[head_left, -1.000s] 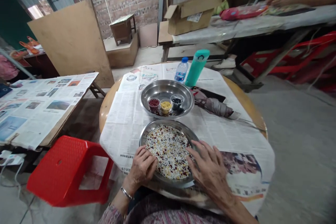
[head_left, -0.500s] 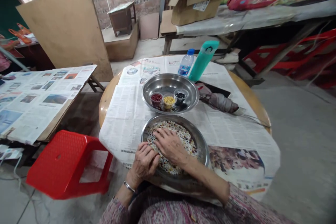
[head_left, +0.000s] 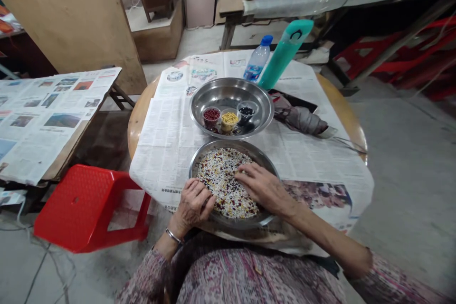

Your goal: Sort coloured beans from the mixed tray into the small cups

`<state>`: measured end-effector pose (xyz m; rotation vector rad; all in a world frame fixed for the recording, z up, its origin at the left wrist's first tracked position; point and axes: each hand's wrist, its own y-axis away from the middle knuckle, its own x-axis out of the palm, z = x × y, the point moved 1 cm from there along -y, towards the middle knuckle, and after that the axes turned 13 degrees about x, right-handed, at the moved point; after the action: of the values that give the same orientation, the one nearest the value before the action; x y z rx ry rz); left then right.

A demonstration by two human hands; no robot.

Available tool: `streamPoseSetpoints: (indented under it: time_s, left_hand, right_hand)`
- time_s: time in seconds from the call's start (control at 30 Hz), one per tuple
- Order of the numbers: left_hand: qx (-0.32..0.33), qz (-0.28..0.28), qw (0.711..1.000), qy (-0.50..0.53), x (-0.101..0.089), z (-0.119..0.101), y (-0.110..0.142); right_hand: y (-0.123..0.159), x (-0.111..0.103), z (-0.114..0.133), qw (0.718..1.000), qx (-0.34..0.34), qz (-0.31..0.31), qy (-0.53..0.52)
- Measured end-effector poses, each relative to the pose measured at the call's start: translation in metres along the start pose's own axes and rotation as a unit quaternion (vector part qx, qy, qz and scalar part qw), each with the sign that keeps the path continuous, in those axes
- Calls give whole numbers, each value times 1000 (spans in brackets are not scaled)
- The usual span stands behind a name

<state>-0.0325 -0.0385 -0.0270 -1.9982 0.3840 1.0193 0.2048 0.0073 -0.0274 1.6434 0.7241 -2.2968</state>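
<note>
A steel basin [head_left: 274,171] near the table's front edge holds a mix of white, yellow, dark red and black grains and beans [head_left: 224,175]. My left hand [head_left: 194,204], a bracelet at its wrist, is closed over the basin's left rim. Over the right part of the mix, my right hand [head_left: 265,187] has its fingers bent and drawn together, the tips at the grains; whatever they pinch is hidden. Just behind, a second steel basin [head_left: 231,88] carries three clear cups: red beans [head_left: 211,116], yellow beans [head_left: 229,120] and black beans [head_left: 246,113].
Newspaper [head_left: 156,152] covers the round table [head_left: 137,126]. Behind the basins stand a water bottle [head_left: 258,59] and a teal bottle [head_left: 285,54]; a folded umbrella [head_left: 302,118] lies to the right. A red stool [head_left: 89,204] and a newspaper-covered table [head_left: 53,114] are at left.
My right hand has moved right across the grains, from lying spread over them to bent fingers. My left hand stays at the rim. The camera view has tilted down.
</note>
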Motion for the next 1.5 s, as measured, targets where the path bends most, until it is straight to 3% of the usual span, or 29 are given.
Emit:
streamPoseSetpoints:
  time_s: [0.1, 0.2, 0.37, 0.53, 0.63, 0.77, 0.93, 1.1, 1.2, 1.33, 1.5]
  left_hand:
    - [-2, 6, 1000, -3, 0, 0, 0]
    - [-1, 5, 1000, -5, 0, -1, -1]
    - [-2, 15, 1000, -9, -1, -2, -1]
    - [-7, 3, 1000, -11, 1, -2, 2]
    - [0, -10, 1000, -15, 1, -1, 2]
    - [-3, 4, 1000, -12, 0, -2, 0]
    - [6, 49, 999, 10, -1, -3, 0]
    - [2, 51, 998, 21, 0, -2, 1]
    - [-2, 47, 999, 13, 1, -2, 0]
    - [2, 39, 999, -1, 1, -3, -1]
    - [6, 51, 999, -8, 0, -2, -1]
  right_hand:
    - [1, -5, -12, 996, 82, 0, 21]
    - [9, -2, -5, 993, 113, 32, 7]
    - [17, 12, 38, 990, 75, 96, -72]
    - [-12, 24, 65, 980, -2, 148, -135]
    - [-38, 27, 59, 984, -10, 127, -121]
    - [-57, 24, 33, 992, 27, 93, -75]
    - [-44, 15, 6, 990, 109, 76, -36]
    - [-36, 2, 5, 986, 84, 101, -100]
    - [-56, -12, 2, 979, 109, 29, -167]
    - [-103, -31, -6, 966, 145, -66, -203]
    - [-169, -40, -8, 978, 164, -79, -104]
